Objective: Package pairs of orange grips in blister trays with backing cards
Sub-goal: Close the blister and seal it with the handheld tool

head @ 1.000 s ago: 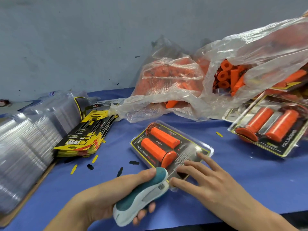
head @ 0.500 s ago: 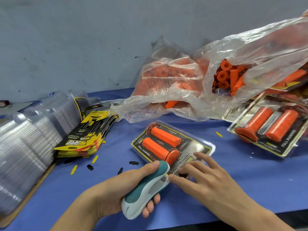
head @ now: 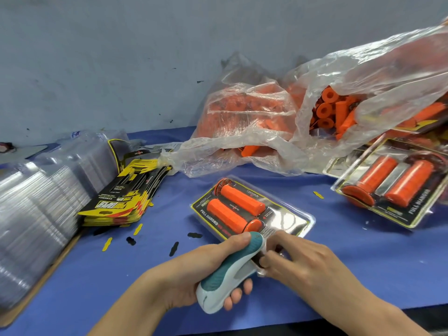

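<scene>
The left hand [head: 194, 270] grips the stapler [head: 230, 270], whose nose hides the blister pack [head: 252, 212] corner. The right hand [head: 298, 260], flat before, now pinches that edge with curled fingers [head: 269, 259]

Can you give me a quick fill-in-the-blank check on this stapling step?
1. The left hand grips a teal and white ____.
2. The blister pack being fastened holds ____ orange grips.
3. The stack of backing cards lies to the ____ of that pack.
4. The right hand pinches the pack's near ____.

Missing words: stapler; two; left; edge
</scene>
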